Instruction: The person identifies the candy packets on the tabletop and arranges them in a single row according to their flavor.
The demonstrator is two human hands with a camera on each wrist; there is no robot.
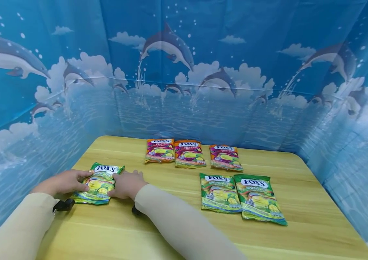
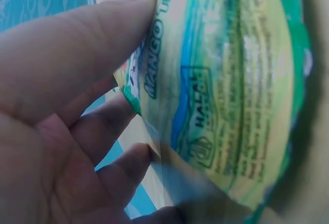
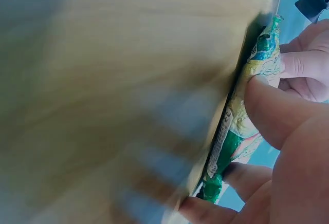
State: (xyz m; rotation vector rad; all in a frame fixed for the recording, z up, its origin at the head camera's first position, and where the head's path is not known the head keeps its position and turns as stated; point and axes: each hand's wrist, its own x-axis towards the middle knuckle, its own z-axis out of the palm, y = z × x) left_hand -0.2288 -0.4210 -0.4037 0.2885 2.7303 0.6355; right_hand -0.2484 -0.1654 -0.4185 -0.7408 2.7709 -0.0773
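Note:
A green FOX'S candy bag [image 1: 98, 185] lies at the left of the table, with a hand at each side. My left hand [image 1: 68, 181] grips its left edge. In the left wrist view the thumb [image 2: 123, 8] presses on the bag [image 2: 226, 90], which bulges there, and other fingers are at its edge. My right hand [image 1: 127, 185] holds the right edge. The right wrist view shows that thumb [image 3: 280, 108] against the bag [image 3: 244, 106] and fingers by its end. The bag's underside is hidden in the head view.
Two more green FOX'S bags [image 1: 220, 193] lie side by side at the right of the table [image 1: 131, 234]. Three orange and purple FOX'S fruit bags [image 1: 189, 154] lie along the back. A dolphin-print curtain [image 1: 184, 112] hangs behind the table and at its sides.

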